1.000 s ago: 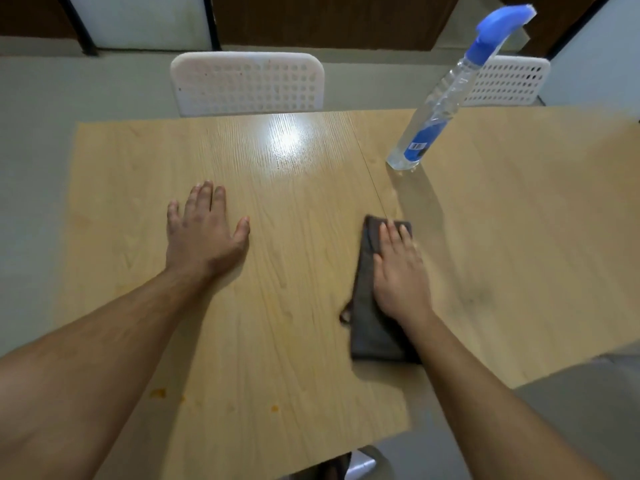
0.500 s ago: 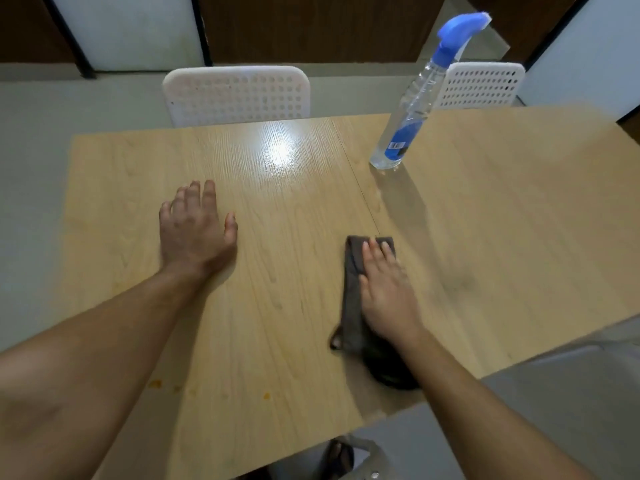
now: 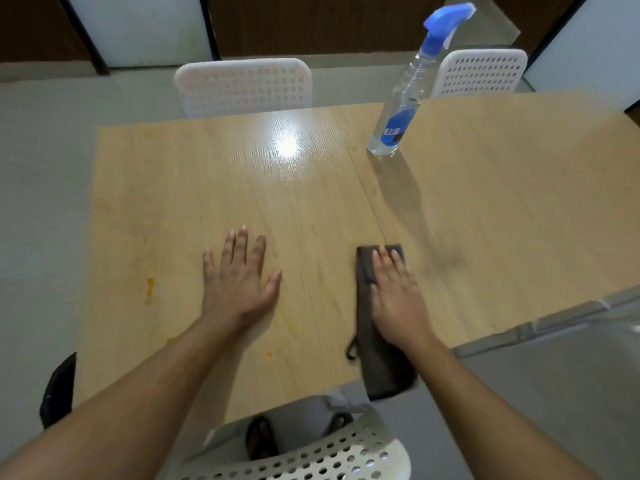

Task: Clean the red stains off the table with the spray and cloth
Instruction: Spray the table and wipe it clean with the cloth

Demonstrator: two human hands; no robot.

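The dark cloth (image 3: 372,327) has slid back to the near edge of the table (image 3: 502,220) under the flat, straight-fingered right hand (image 3: 398,296) — orange-red stains (image 3: 150,287) remain beside the flat, open-fingered left hand (image 3: 239,282), unwiped; the spray bottle (image 3: 401,109) stands far off.

two white perforated chairs stand past the far edge of where i'm working: one chair back (image 3: 243,87) facing me near the middle, another chair back (image 3: 479,73) off to the far right. a third white perforated chair (image 3: 304,455) sits just under me at the near edge, and through the gap in front of it i see my sandals (image 3: 261,438) on the grey floor (image 3: 38,209). a dark object (image 3: 57,393) i can't identify sits low on my left. dark wood panelling (image 3: 311,26) and pale panels (image 3: 138,27) line the back wall.
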